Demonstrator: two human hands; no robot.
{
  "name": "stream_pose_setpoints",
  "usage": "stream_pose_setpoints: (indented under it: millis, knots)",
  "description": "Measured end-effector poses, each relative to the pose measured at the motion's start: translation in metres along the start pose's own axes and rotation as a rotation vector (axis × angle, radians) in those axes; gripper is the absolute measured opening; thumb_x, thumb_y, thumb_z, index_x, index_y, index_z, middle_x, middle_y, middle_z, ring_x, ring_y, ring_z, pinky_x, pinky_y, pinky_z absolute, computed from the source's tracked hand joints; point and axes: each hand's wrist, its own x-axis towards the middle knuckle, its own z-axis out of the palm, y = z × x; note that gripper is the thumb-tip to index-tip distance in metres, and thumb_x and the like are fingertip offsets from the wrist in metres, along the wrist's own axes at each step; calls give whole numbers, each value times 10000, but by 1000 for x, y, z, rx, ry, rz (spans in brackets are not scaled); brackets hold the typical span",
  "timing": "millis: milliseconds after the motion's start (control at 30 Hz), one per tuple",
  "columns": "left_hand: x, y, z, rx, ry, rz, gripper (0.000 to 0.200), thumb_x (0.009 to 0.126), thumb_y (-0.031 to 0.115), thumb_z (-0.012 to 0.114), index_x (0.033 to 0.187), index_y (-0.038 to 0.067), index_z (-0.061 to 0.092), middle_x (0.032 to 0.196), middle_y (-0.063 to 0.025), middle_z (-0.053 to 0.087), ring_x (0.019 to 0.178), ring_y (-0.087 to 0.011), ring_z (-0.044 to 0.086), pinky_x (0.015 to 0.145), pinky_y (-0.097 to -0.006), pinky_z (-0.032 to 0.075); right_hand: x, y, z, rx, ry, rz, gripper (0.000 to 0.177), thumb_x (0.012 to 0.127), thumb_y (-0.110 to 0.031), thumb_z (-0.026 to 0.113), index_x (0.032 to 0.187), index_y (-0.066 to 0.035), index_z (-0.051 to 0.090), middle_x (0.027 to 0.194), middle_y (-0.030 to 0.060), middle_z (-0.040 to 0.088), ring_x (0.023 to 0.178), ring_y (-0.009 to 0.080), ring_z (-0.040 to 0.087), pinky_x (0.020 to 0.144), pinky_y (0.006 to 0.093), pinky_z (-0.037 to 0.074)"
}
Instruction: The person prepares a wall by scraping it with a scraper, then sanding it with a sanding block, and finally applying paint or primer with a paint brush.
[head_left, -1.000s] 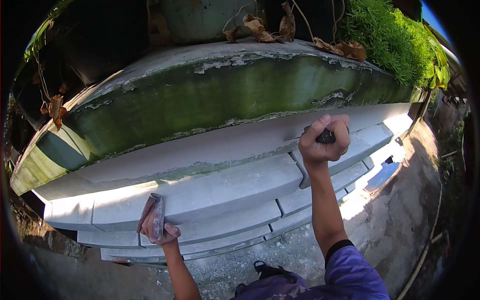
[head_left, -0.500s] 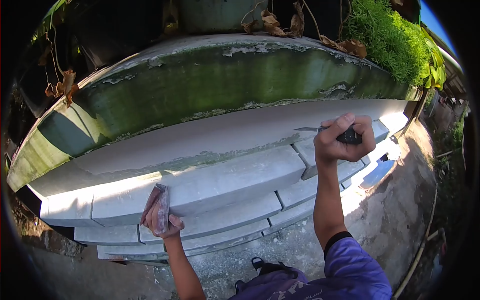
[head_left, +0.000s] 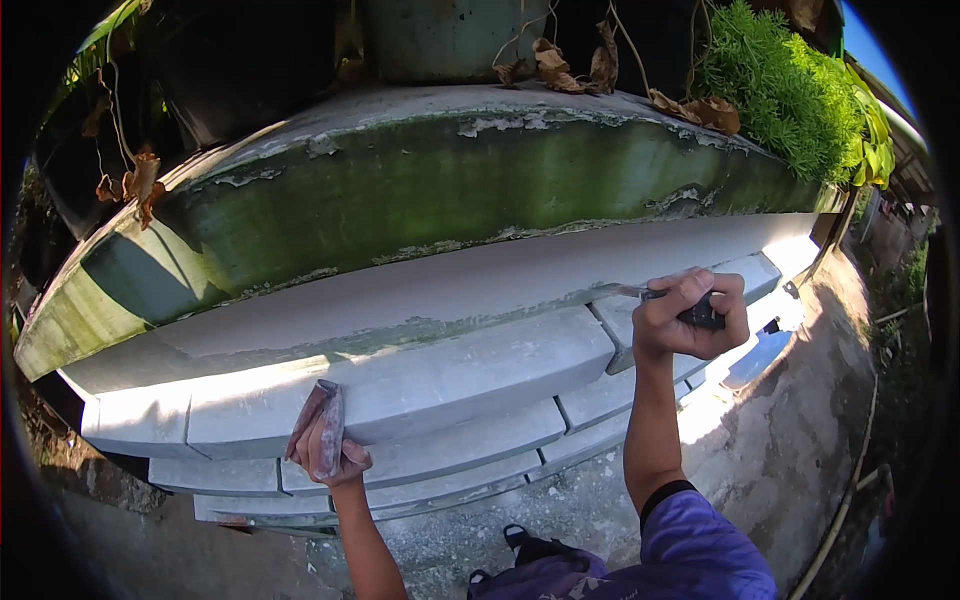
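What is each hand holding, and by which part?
The right hand grips a thin-bladed tool by its dark handle. The left hand holds a dusty reddish-brown sheet by its lower part; its exact grip is unclear.

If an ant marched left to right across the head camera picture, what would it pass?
Hanging brown leaves at the far left → left hand → thin blade → right hand → broad yellow-green leaves.

Right hand (head_left: 668, 320): shifting rightward and lower, right of frame centre. Tool (head_left: 704, 314): following, blade dropping nearer the lower edge of the wall (head_left: 450, 283).
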Motion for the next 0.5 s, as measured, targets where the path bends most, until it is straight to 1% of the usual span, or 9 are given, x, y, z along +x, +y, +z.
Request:
stream_pose_setpoints:
  millis: [100,133,167,233,267,367,400,467,500]
  knots:
    - [1,1,-4,-9,-13,-9,364,760,265,545,975,3,677,980,-122,700,879,-292,632,891,-404,434,-22,15,16,-303,-271,-122,275,823,119,556,982,-61,421,639,48,510,544,196,489,471,303,384]
    - [-1,-1,-3,-11,-18,-7,365,757,263,547,977,2,676,978,-126,699,883,-292,633,894,-404,433,-14,14,6,-294,-312,-75,278,812,115,560,981,-70,440,640,60,513,549,206,504,468,297,379]
    - [-1,-3,-2,-11,-17,-5,366,755,261,549,979,0,675,975,-129,698,886,-293,633,897,-403,433,-9,15,-3,-216,-182,-81,264,830,110,558,975,-59,417,662,61,504,549,204,498,462,283,373]
    - [3,-1,-1,-22,-14,-15,362,750,252,551,979,-1,673,971,-135,697,892,-295,635,901,-400,430,12,-8,4,109,149,48,247,851,98,555,967,-50,395,663,53,483,541,193,486,454,278,374]
    - [3,1,-3,-31,-19,-20,360,748,248,553,980,-1,673,968,-138,696,895,-295,636,903,-398,429,11,-3,3,95,123,30,240,859,92,553,964,-47,388,660,48,475,536,188,483,448,278,376]
    - [-2,-2,-1,-24,10,-33,354,747,243,558,980,3,673,965,-132,695,900,-293,637,907,-398,427,-16,13,17,-283,-354,-131,224,884,78,545,955,-40,368,650,29,457,519,168,460,437,276,376]
    - [-2,-2,0,-24,10,-28,353,748,244,557,974,0,677,970,-125,696,903,-292,637,913,-401,425,-12,13,12,-290,-338,-108,283,823,103,581,978,-55,404,648,39,465,506,179,452,445,294,383]
    - [2,-1,-2,-33,-9,1,346,754,234,555,975,-1,680,980,-124,697,902,-291,638,908,-403,428,4,4,8,-7,-25,-55,355,754,124,594,1004,-80,448,649,60,469,500,208,463,439,308,385]
    - [4,1,-2,-35,-17,12,343,757,230,554,975,-2,681,986,-123,697,901,-291,639,906,-403,429,6,3,7,29,53,-23,379,741,126,595,1018,-88,449,653,68,476,500,211,475,432,308,389]
